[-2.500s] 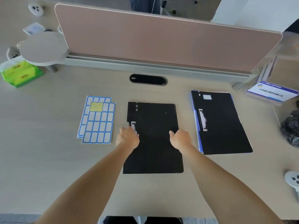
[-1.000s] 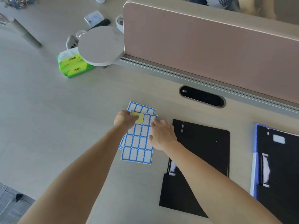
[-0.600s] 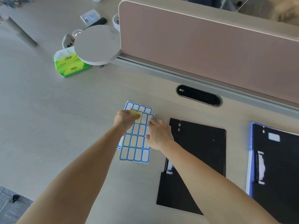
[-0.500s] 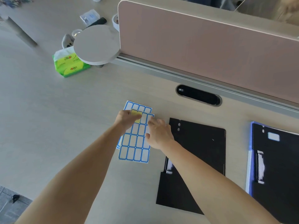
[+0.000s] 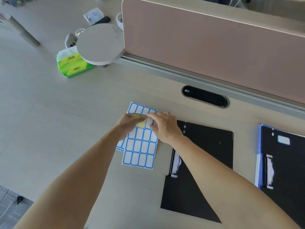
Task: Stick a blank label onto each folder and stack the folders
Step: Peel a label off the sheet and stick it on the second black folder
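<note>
On the desk, left of the folders:
Sheet (image 5: 139,144): we found it lying flat.
Left hand (image 5: 127,123): pressed it down.
Right hand (image 5: 164,127): fingertips pinched at a label (image 5: 149,121) edge.
Handling: we judged labels thin, limp, sticky; lift by a corner.
Folder (image 5: 204,161): unlabelled, just right.

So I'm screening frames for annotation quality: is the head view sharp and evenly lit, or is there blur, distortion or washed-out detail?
Head view: soft even light, faint shadows; the label sheet and both hands are fairly sharp; wide-angle bending curves the pink divider; the right folder's clip and white label are smeared and overexposed; far clutter is soft.
</note>
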Action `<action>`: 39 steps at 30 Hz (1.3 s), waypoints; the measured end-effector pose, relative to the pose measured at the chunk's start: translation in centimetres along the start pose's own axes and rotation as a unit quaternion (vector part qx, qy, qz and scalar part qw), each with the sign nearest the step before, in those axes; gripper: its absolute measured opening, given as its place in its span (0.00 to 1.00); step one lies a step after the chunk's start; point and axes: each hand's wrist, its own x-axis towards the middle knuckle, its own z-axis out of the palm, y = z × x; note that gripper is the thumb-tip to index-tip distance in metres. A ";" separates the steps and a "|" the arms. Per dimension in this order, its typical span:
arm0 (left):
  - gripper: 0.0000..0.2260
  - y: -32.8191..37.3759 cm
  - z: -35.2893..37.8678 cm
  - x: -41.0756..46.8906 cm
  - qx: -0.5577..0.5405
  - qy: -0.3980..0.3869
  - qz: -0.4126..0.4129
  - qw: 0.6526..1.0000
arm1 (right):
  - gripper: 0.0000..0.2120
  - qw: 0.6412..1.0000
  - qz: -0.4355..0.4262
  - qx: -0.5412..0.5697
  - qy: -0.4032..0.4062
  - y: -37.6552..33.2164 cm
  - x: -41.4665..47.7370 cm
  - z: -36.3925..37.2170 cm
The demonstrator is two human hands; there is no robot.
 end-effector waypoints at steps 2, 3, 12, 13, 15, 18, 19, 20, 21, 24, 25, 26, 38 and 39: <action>0.23 0.0 -0.1 0.1 -0.009 -0.006 0.003 1.000 | 0.20 1.000 0.001 0.025 0.002 0.1 0.3 -0.3; 0.23 0.1 -0.1 0.1 -0.017 -0.012 0.005 1.000 | 0.19 0.999 0.008 0.046 0.007 0.1 0.5 -0.4; 0.11 1.1 0.1 -0.4 -0.025 -0.025 0.023 0.999 | 0.14 0.988 0.043 0.145 0.007 0.5 1.3 -1.0; 0.09 1.2 0.1 -0.7 -0.021 -0.005 0.035 0.999 | 0.15 0.988 0.044 0.147 0.001 0.4 1.3 -1.1; 0.06 1.2 0.3 -0.9 -0.022 0.036 0.060 0.997 | 0.16 0.988 0.043 0.147 -0.001 0.3 1.4 -1.1; 0.07 1.2 0.4 -1.3 -0.011 0.054 0.112 0.992 | 0.13 0.987 0.042 0.153 0.009 0.3 1.4 -0.9; 0.08 1.3 0.4 -1.5 0.014 0.057 0.132 0.989 | 0.12 0.987 0.041 0.153 0.012 0.3 1.4 -0.9; 0.09 1.3 0.4 -1.5 0.052 0.062 0.147 0.986 | 0.10 0.988 0.041 0.149 0.013 0.3 1.3 -0.7; 0.09 1.4 0.4 -1.5 0.093 0.066 0.156 0.981 | 0.10 0.989 0.041 0.143 0.011 0.3 1.2 -0.6; 0.08 1.9 0.3 -1.4 0.166 0.056 0.145 0.974 | 0.10 0.989 0.042 0.140 0.012 0.4 0.8 -0.5; 0.08 2.0 0.3 -1.3 0.169 0.046 0.134 0.975 | 0.11 0.989 0.040 0.143 0.019 0.4 0.7 -0.5; 0.08 2.3 0.2 -1.2 0.168 0.037 0.125 0.977 | 0.14 0.989 0.037 0.141 0.026 0.4 0.5 -0.5; 0.09 3.1 0.3 -1.1 0.049 0.020 0.024 0.998 | 0.14 0.995 -0.003 0.096 0.039 0.6 0.1 -0.4; 0.10 3.0 0.2 -1.3 0.037 0.016 0.026 0.999 | 0.13 0.994 -0.003 0.103 0.038 0.6 0.1 -0.5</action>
